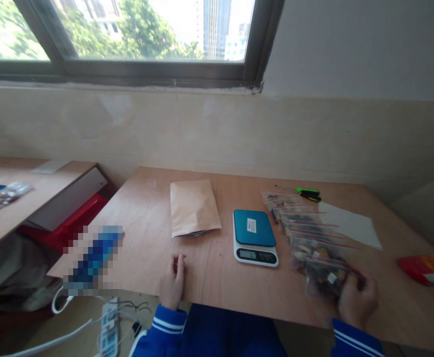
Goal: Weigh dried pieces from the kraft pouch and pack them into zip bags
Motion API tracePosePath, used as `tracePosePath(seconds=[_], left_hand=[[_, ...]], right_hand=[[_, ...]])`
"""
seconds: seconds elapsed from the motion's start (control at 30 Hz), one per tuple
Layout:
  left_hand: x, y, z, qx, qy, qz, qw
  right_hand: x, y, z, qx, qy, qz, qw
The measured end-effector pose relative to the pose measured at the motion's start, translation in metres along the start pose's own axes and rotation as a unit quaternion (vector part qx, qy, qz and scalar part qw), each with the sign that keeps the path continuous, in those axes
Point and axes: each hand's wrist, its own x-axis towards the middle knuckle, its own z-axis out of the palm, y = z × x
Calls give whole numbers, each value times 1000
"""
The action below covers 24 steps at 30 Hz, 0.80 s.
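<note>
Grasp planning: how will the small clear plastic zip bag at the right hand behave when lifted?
The small clear plastic zip bag at the right hand is probably floppy: its film looks thin and wrinkled. Its dark, lumpy contents would likely sag and shift. Rolling seems unlikely, given its flattish pouch shape.

- Square flat-topped plastic scale (255,230): teal-blue plate, white body, black front panel, grey display, white label on the plate.
- Rectangular kraft paper pouch (194,206): plain light tan.
- Clear plastic zip bags (304,218): transparent with thin red lines, the contents mottled dark brown and beige.
- Slim screwdriver (308,191): bright green and black handle.
- Flat sheet of paper (352,225): plain white.
- Crumpled shiny packet (425,267): red, white, touches of yellow.
- Wooden desk (135,218): pale reddish brown.
- Fabric sleeves (170,325): vivid blue, white cuff stripes.
</note>
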Motion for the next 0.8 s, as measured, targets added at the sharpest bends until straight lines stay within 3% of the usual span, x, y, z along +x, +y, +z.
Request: tracePosePath(seconds=[0.2, 0.4, 0.47, 0.8], left_hand=[[-1, -1, 2, 35, 0, -8, 999], [-1, -3, 4, 63, 7, 8, 998], [-1, -3, 4, 71, 8, 20, 997], [0, -5, 5, 78, 13, 25, 997]], right_hand=[[3, 12, 4, 14, 15, -39, 999], [0, 6, 1, 19, -7, -250, 968], [-1, 3, 0, 23, -15, -291, 956], [-1, 10, -1, -81, -13, -274, 958]])
